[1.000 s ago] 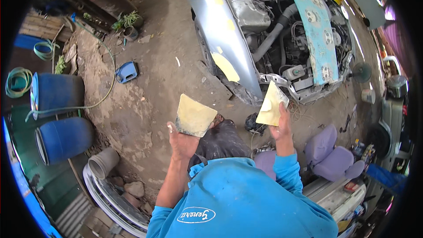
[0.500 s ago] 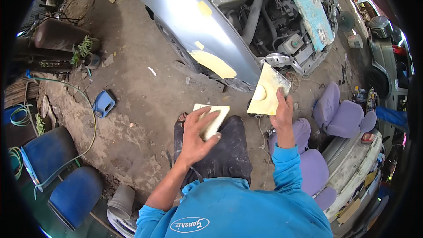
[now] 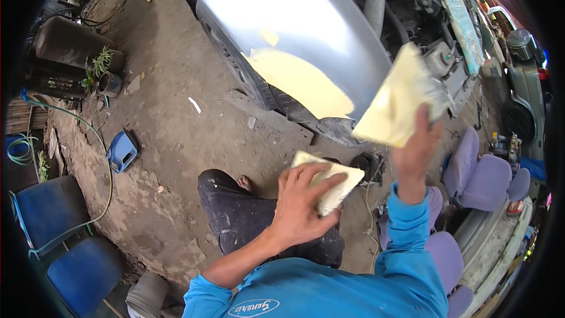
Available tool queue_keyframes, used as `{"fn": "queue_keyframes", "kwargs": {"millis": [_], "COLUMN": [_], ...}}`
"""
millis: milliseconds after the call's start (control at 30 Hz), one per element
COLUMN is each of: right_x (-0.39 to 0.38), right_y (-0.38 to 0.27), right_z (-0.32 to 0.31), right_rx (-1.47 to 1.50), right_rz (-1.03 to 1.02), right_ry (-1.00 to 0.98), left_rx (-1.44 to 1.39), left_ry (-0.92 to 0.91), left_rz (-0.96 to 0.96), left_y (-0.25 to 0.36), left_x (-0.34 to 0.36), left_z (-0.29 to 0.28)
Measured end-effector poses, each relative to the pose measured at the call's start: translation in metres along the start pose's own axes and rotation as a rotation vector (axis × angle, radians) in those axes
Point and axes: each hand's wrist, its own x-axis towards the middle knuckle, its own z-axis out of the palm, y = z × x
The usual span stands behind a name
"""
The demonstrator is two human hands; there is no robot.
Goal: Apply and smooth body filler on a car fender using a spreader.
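My left hand [image 3: 300, 206] lies flat over a pale yellow sanding block [image 3: 338, 184], pressing it down near my dark-trousered knee [image 3: 229, 212]. My right hand [image 3: 415, 153] is raised and grips a yellowish sheet of sandpaper [image 3: 397, 103] by its lower edge. Just beyond both hands is a silver car fender [image 3: 294, 17] with a large patch of yellow body filler [image 3: 300, 82] and a smaller patch above it.
Bare dirt ground lies to the left with a small blue can [image 3: 122, 151], a green hose [image 3: 94, 141] and potted plants [image 3: 103, 73]. Blue drums [image 3: 53, 212] stand at lower left. Purple car seats [image 3: 482, 174] sit at right, the open engine bay [image 3: 412, 0] behind.
My view has come closer to the fender. My left hand has lowered with the block toward my knee. My right hand still holds the sandpaper up, now higher in view.
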Motion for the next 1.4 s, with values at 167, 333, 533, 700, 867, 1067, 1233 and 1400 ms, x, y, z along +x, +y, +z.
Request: {"fn": "queue_keyframes", "kwargs": {"millis": [167, 333, 533, 700, 867, 1067, 1233, 1400], "right_x": [0.04, 0.044, 0.045, 0.041, 0.038, 0.038, 0.039, 0.039], "right_y": [0.003, 0.003, 0.007, 0.008, 0.012, 0.012, 0.01, 0.011], "right_z": [0.023, 0.045, 0.046, 0.039, 0.045, 0.035, 0.039, 0.038], "right_rx": [0.875, 1.536, 1.642, 1.718, 1.751, 1.769, 1.779, 1.77], "right_rz": [0.311, 0.364, 0.286, 0.272, 0.322, 0.359, 0.311, 0.359], "right_ry": [0.311, 0.442, 0.377, 0.307, 0.272, 0.287, 0.273, 0.274], "left_rx": [-1.284, -1.067, -0.365, -0.095, 0.1, -0.051, -0.033, -0.123], "left_ry": [0.207, 0.476, 0.819, 0.947, 1.001, 1.046, 0.961, 1.049], "left_rz": [-0.379, -0.231, 0.084, 0.119, 0.083, 0.122, 0.105, 0.12], "left_y": [-0.08, -0.086, -0.061, -0.046, -0.039, -0.045, -0.05, -0.06], "left_x": [-0.018, 0.013, 0.048, 0.073, 0.087, 0.08, 0.077, 0.083], "left_z": [0.052, 0.082, 0.122, 0.133, 0.143, 0.144, 0.157, 0.145]}}
